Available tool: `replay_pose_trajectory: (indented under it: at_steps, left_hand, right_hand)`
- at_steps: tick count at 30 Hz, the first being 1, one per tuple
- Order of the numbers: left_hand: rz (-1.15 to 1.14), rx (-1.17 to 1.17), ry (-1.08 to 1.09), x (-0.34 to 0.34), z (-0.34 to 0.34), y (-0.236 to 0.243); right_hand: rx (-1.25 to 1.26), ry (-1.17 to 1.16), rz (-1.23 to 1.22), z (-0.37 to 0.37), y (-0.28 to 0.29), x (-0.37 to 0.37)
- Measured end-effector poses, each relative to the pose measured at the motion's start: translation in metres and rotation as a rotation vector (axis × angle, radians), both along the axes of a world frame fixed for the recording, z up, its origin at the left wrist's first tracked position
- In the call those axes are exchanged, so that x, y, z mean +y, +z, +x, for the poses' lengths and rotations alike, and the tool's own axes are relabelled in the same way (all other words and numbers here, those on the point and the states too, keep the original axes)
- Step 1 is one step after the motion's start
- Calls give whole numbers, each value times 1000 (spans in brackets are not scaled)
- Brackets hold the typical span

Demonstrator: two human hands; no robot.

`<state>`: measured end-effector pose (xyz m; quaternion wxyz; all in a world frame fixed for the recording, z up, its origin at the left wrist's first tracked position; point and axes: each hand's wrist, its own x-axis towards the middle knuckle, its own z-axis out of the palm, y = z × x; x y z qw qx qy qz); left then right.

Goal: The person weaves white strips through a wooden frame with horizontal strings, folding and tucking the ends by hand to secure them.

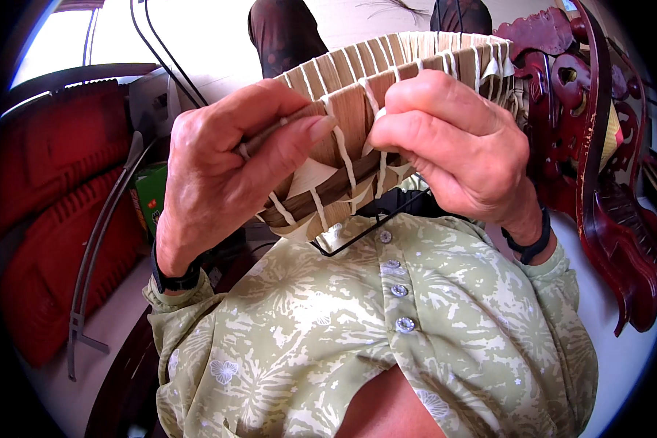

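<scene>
Left fingers: the left hand (233, 157) is pinching the near rim of a pale tan, rounded basket (353, 125) with dark brown band.
Right fingers: the right hand (456, 139) has fingertips pressed together, pinching a white cord (345, 157) at this rim.
Basket: held before the pale green patterned shirt (321, 306).
Right side: dark red carved wooden furniture (595, 168).
</scene>
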<state>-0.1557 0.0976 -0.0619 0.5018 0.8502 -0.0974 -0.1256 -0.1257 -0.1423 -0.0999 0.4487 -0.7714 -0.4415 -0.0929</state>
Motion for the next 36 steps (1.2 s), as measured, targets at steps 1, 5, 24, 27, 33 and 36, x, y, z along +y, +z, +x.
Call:
replay_pose_trajectory:
  at_steps: [1, 5, 24, 27, 33, 36]
  left_hand:
    - [1, 8, 3, 1, 1, 0]
    - [-60, -34, 26, 4, 3, -6]
    - [-298, 136, 115, 26, 8, -21]
    - [-315, 164, 120, 22, -2, -21]
    - [-227, 190, 55, 21, -1, -17]
    - [-193, 139, 50, 21, -3, -18]
  right_hand:
    - [2, 1, 8, 1, -1, 0]
    - [15, -23, 26, 1, 0, 4]
    - [40, -234, -35, -31, 6, -5]
    - [91, -175, -137, -39, 7, 2]
    - [-11, -271, -285, -42, 11, 15]
    - [113, -149, -245, -32, 9, 5]
